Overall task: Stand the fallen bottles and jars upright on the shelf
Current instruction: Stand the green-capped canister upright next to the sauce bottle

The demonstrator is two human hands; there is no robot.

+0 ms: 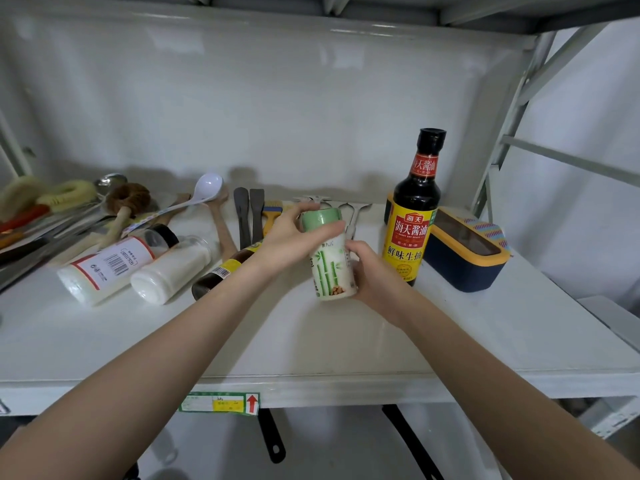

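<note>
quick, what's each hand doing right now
Left hand: closed on the green cap of the bamboo-print jar.
Right hand: closed around the same jar's lower body.

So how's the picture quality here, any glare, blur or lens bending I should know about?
Head view: strong wide-angle bending, the shelf edge and the frame posts bow; glare streaks on the glossy back wall; soft shadows behind the utensils; mild softness toward the corners; the green-capped jar and soy sauce bottle labels are sharp.

Bamboo-print jar (332, 261) upright, soy bottle (414, 216) standing, three containers (138, 268) fallen.
</note>
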